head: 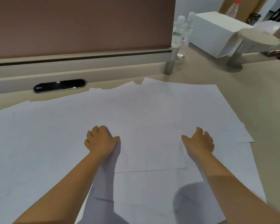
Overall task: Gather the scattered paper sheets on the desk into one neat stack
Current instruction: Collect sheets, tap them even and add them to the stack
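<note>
Nearest the viewer, two bare forearms reach forward over the paper sheets (144,110), which lie spread and overlapping across most of the desk (257,94), their edges fanned out unevenly rather than squared into a stack. One sheet on top (150,152) lies between the two hands, its near edge showing as a clear line just toward the viewer from them. The left hand (100,140) rests palm down at that sheet's left edge, fingers loosely curled and thumb stretched toward the sheet; whether it grips the paper I cannot tell. The right hand (199,142) sits at the sheet's right edge, fingers relaxed and slightly spread, thumb pointing inward, holding nothing visible. Beyond the sheets, on the far left, a dark oval cable port (60,86) is set in the desk, just before a brown partition panel (81,23). Beyond the sheets to the far right stand clear plastic bottles (183,33), a white box (217,33) beside them, and a round grey stand (257,37) on a metal post.
</note>
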Motion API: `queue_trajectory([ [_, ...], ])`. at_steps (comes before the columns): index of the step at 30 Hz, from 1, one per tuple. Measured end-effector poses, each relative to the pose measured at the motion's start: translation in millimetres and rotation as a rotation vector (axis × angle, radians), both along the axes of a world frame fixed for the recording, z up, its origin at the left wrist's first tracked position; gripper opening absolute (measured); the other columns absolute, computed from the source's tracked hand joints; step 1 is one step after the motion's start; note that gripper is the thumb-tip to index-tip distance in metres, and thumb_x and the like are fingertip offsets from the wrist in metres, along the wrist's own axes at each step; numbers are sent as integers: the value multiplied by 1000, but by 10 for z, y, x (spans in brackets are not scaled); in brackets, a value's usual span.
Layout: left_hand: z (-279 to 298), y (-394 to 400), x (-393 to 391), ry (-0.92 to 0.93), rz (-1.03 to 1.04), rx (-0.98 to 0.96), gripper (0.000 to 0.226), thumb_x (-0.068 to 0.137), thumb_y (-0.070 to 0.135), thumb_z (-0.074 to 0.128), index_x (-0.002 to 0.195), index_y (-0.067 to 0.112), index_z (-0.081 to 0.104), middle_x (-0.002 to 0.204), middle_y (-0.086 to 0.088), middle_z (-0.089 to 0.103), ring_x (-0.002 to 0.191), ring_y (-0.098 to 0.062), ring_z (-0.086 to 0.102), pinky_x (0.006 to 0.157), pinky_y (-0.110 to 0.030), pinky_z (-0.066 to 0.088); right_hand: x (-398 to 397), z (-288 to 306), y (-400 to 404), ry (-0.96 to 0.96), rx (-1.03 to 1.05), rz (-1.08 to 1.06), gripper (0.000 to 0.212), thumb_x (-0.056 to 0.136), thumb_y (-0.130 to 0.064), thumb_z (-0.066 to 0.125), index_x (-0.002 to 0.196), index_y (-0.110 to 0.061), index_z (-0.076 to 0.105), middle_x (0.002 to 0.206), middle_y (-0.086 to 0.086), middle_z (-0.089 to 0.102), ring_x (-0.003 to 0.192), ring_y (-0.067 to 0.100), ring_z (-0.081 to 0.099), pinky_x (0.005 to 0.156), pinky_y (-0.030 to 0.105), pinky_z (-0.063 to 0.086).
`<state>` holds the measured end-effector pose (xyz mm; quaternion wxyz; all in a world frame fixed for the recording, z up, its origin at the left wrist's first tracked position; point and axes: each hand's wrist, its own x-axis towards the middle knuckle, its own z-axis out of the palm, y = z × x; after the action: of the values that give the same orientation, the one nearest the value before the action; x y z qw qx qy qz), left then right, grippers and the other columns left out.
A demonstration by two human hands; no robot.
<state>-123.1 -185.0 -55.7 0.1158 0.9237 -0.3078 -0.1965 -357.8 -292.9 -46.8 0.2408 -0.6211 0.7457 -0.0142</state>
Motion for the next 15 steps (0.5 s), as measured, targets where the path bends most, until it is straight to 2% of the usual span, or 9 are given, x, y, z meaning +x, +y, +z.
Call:
queue_trajectory([
  [2, -24, -27, -65, -42, 50, 3, 58, 84, 46, 58, 127, 11, 44, 135, -10, 42, 127, -32, 37, 102, -41, 33, -138, -59, -87, 60, 34, -27, 68, 87, -45, 50, 141, -11, 26, 145, 15, 32, 134, 34, 29, 112, 44, 23],
  [7, -36, -154, -192, -58, 72, 28, 61, 82, 50, 57, 127, 12, 42, 131, -10, 42, 121, -33, 40, 98, -39, 33, -170, -126, -222, 40, 23, 79, 67, 87, -48, 51, 138, -9, 32, 140, 13, 37, 131, 34, 34, 109, 45, 30],
  [11, -13, -246, -310, -40, 12, 61, 65, 83, 52, 55, 132, 14, 36, 136, -8, 39, 125, -32, 38, 99, -39, 34, -8, -110, -310, -64, 29, 213, 70, 89, -44, 50, 145, -12, 22, 148, 10, 30, 137, 32, 27, 112, 43, 27],
  [15, 47, -320, -363, 123, 14, 9, 77, 83, 49, 58, 145, 20, 22, 149, -5, 30, 136, -31, 29, 107, -44, 29, 51, -91, -362, -300, 74, 278, 60, 91, -35, 50, 143, -15, 29, 148, 8, 35, 136, 29, 28, 114, 43, 24],
])
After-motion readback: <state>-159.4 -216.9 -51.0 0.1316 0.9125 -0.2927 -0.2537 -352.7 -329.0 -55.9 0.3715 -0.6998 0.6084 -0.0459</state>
